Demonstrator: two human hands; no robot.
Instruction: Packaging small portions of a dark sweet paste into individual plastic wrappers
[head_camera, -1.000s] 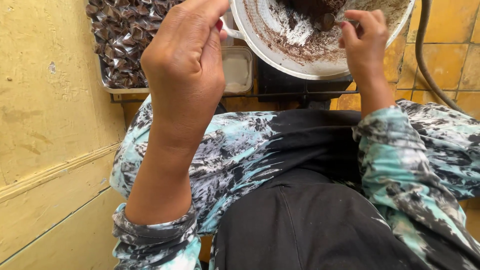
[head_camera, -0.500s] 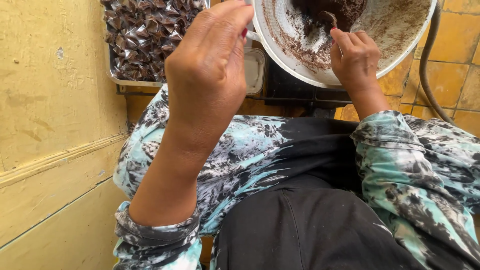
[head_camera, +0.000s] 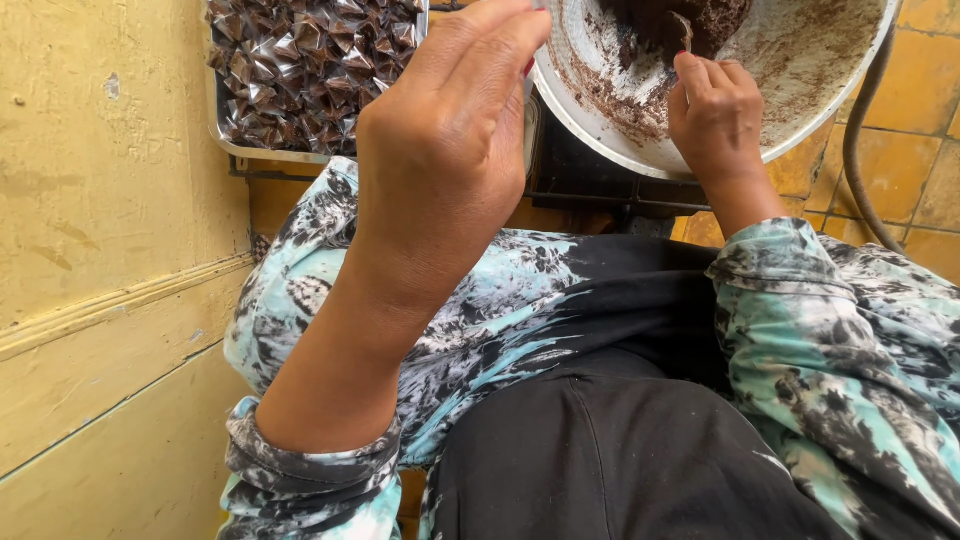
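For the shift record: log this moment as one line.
right hand: spoon in dark paste in white bowl | left hand: raised, contents hidden | tray of wrapped pieces: upper left

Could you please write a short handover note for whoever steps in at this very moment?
Left hand: raised in front of the camera, back of the hand to the lens; what the fingers hold cannot be told.
Right hand: inside the round white bowl, pinching a small utensil in the dark brown paste.
Metal tray by the yellow wall holds many small packets wrapped in clear film.
Done: a tray full of wrapped pieces. Left: paste remains in the bowl, smeared up its sides.
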